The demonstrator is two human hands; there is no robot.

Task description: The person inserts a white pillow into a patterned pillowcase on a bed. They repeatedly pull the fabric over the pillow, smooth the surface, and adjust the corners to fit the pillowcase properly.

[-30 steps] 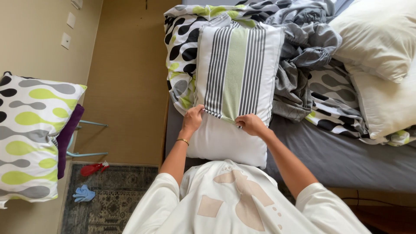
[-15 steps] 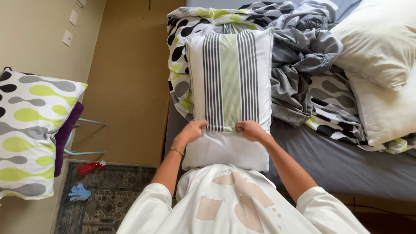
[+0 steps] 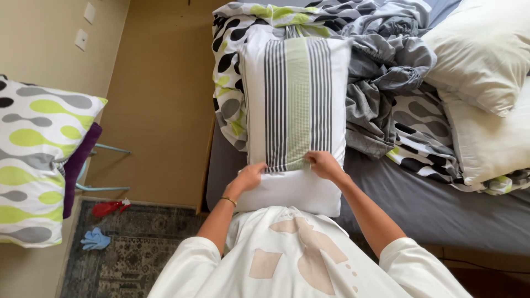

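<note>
1. Hands pinch the near hem of a striped pillowcase [image 3: 295,99]: the left hand [image 3: 249,177] is closed on its left corner, the right hand [image 3: 324,164] closed on its right.
2. Inside it, a white pillow [image 3: 292,193] sticks out at the near end, lying on the grey bed [image 3: 436,204].
3. Crumpled patterned bedding [image 3: 386,83] lies to the far right, with white pillows [image 3: 480,55] beyond it.

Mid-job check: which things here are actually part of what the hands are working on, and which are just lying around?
In hand:
left hand and right hand, both gripping the striped pillowcase
white pillow inside it

Lying about:
crumpled grey sheet
bare pillows
patterned pillow
blue cloth on the rug
</note>
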